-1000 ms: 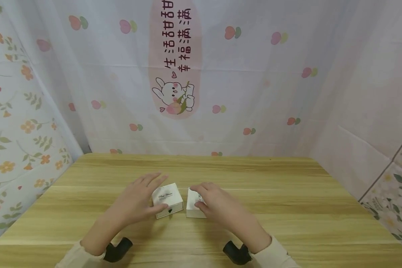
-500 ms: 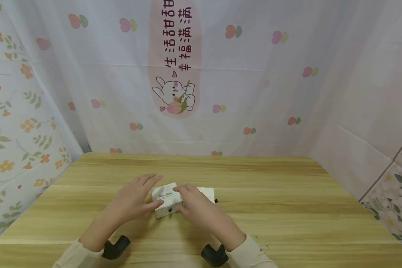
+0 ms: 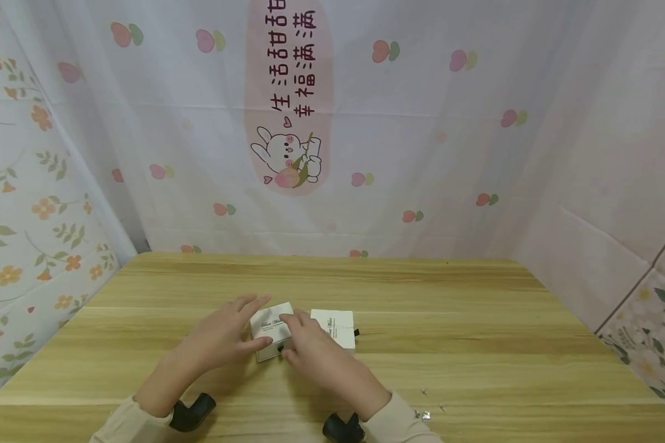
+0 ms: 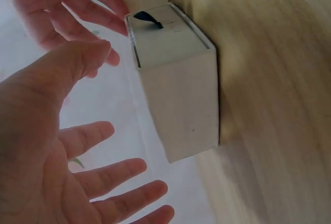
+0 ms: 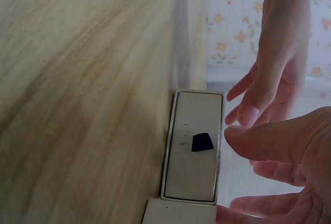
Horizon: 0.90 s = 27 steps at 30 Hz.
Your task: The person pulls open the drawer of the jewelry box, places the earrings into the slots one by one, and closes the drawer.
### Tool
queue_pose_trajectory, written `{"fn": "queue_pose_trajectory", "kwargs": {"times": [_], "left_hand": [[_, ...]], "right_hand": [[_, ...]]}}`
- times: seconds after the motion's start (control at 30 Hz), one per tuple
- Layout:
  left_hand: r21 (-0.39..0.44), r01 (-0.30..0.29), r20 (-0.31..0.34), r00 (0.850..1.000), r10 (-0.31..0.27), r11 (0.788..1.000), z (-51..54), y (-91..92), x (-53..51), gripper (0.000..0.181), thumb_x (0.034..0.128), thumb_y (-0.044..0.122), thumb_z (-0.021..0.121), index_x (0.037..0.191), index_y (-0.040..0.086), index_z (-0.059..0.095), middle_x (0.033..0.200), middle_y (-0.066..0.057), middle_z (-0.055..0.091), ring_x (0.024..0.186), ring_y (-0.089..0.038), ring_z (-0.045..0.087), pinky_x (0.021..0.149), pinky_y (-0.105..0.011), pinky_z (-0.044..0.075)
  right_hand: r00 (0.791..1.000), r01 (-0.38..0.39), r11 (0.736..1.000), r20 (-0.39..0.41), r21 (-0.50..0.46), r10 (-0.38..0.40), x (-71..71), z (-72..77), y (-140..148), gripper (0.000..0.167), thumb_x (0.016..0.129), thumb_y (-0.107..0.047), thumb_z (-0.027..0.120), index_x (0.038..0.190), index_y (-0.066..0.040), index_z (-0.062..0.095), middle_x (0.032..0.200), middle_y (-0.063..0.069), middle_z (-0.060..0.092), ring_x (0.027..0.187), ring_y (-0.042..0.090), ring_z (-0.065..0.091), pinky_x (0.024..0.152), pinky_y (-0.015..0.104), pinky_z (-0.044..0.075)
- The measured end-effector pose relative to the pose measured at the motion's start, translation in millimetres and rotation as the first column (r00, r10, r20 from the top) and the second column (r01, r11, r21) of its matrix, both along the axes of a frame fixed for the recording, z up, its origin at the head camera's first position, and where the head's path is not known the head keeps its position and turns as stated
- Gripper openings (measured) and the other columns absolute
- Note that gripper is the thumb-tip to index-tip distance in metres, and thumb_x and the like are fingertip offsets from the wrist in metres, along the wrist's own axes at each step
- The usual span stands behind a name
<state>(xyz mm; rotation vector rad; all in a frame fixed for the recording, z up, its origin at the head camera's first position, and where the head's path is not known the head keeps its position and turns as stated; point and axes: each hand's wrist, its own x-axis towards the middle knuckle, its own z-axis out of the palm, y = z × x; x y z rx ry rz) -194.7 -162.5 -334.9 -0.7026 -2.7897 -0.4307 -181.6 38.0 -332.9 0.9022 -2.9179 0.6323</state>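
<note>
Two small white drawer boxes lie side by side on the table. The left box [image 3: 271, 324] is turned at an angle, its front bearing a black ribbon tab [image 5: 202, 142]. The right box [image 3: 337, 325] has a similar tab on its right side. Around the left box's left side hovers my left hand [image 3: 217, 334], fingers spread, and a gap to the box shows in the left wrist view. My right hand [image 3: 317, 351] reaches over the same box's right part with extended fingers. Whether its fingertips touch the box, I cannot tell. It partly hides the right box.
Small shiny bits [image 3: 425, 415] lie on the wooden table [image 3: 510, 344] near my right sleeve. Black curved pieces [image 3: 193, 412] sit by both wrists. A patterned curtain [image 3: 421, 154] hangs behind the table and along its sides.
My right hand has moved left from the right box to the left box, uncovering the right box and the shiny bits. The left hand stays nearly in place.
</note>
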Motion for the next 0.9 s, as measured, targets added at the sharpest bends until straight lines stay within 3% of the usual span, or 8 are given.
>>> {"fn": "queue_pose_trajectory", "kwargs": {"times": [0.3, 0.5, 0.9], "left_hand": [[0.005, 0.003, 0.043, 0.999, -0.003, 1.0, -6.8, 1.2, -3.0, 0.065, 0.0812, 0.045, 0.066, 0.135, 0.016, 0.046, 0.128, -0.013, 0.054, 0.112, -0.034, 0.055, 0.079, -0.051, 0.05], [0.009, 0.007, 0.092, 0.996, -0.008, 1.0, -9.3, 2.3, -3.4, 0.065, 0.0814, 0.042, 0.067, 0.136, 0.015, 0.046, 0.128, -0.012, 0.054, 0.112, -0.031, 0.055, 0.08, -0.048, 0.05], [0.029, 0.031, 0.134, 0.99, -0.034, 0.999, -6.3, 3.6, -2.9, 0.064, 0.0813, 0.037, 0.069, 0.135, 0.01, 0.048, 0.129, -0.013, 0.053, 0.113, -0.031, 0.054, 0.084, -0.047, 0.049]], "right_hand": [[0.996, 0.014, 0.996, -0.092, 0.09, -0.006, 1.1, -6.6, -4, 0.048, 0.088, -0.015, 0.063, 0.132, -0.004, 0.045, 0.137, 0.024, 0.044, 0.122, 0.033, 0.049, 0.094, 0.039, 0.047], [0.98, 0.02, 0.985, -0.199, 0.172, 0.015, 0.2, -11.3, -2, 0.039, 0.088, -0.017, 0.063, 0.123, -0.006, 0.052, 0.13, 0.016, 0.052, 0.115, 0.024, 0.053, 0.09, 0.032, 0.049], [0.963, 0.054, 0.97, -0.269, 0.236, 0.012, -7.4, -14.6, 1, 0.029, 0.088, -0.013, 0.061, 0.116, -0.009, 0.059, 0.111, 0.005, 0.062, 0.1, 0.015, 0.055, 0.085, 0.024, 0.048]]}}
